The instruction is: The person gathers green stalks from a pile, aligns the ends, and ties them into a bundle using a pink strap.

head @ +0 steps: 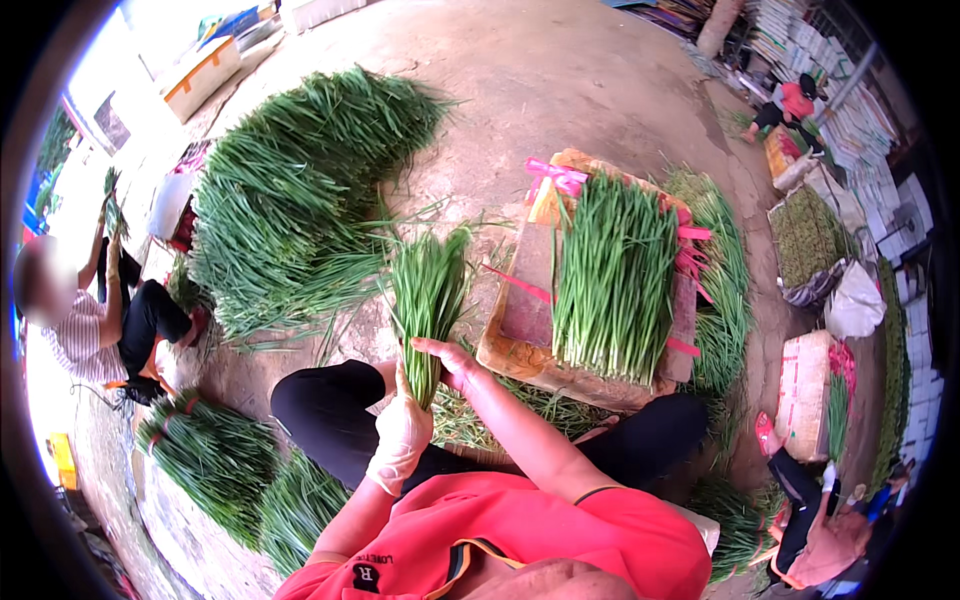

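Note:
A bundle of long green leafy stalks [429, 292], likely Chinese chives, stands upright between my two hands. My left hand [401, 435], in a pale glove, grips the bundle near its lower end. My bare right hand [452, 363] holds it from the other side, its fingers around the stalks. To the right, a thick layer of similar stalks [615, 285] lies with its pale ends towards me on a board [525, 319] over a taped foam box [517, 365]. Pink ties [556, 177] lie at the box's edges.
A large heap of stalks [300, 187] lies ahead on the concrete floor [510, 97]. Tied bundles [210, 457] rest at the left. More stalks [720, 285] lie right of the box. One person [90, 315] sits at the left holding stalks; another [825, 525] sits at the lower right.

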Available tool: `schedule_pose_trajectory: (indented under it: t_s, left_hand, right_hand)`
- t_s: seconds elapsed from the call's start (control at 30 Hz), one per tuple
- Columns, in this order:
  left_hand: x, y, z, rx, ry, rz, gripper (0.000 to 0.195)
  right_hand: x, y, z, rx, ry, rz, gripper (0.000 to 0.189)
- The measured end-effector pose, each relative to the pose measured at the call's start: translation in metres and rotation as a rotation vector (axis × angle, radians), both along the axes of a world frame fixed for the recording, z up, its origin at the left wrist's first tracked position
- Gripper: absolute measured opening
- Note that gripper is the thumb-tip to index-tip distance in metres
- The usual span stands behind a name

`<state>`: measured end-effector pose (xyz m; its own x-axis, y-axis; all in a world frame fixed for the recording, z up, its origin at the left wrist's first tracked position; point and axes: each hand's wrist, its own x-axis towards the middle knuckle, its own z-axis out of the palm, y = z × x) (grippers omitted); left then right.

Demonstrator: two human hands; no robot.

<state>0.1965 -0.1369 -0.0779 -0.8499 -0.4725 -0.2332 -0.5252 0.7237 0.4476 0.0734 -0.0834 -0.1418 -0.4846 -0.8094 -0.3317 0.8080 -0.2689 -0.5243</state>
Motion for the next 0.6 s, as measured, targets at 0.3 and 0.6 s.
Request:
schedule_pose_trajectory:
  t_s: [0.3,0.6]
  left_hand:
    - [-0.082,0.000,0.033,0.941,0.378,-0.512,0.082]
    - [-0.196,0.047,0.063,1.148,0.819,-0.527,0.106]
  right_hand:
    - [-0.055,0.065,0.131,0.071,0.971,-0.279,0.038]
    - [-0.088,0.121,0.119,0.505,1.313,-0.504,0.053]
